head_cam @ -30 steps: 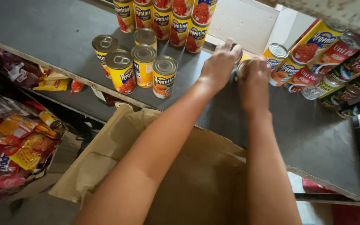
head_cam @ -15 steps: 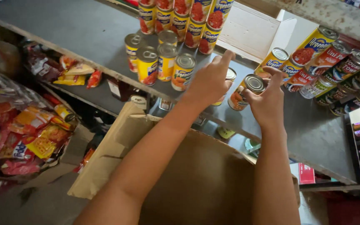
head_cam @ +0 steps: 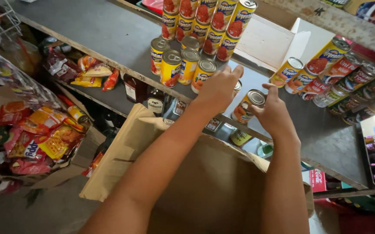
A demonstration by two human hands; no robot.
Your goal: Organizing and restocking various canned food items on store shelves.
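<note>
I'm holding one yellow can [head_cam: 247,105] in my right hand [head_cam: 275,116] and another, mostly hidden, under my left hand [head_cam: 218,88], over the table [head_cam: 109,39] edge; best gripping firmly and setting them upright beside the can cluster [head_cam: 183,65].

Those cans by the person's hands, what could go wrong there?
The tilted can in the right hand leans near the shelf edge; if the grip slips, it could drop toward the cardboard box below. The left hand sits close to the small upright cans, so a nudge might topple them.
</note>
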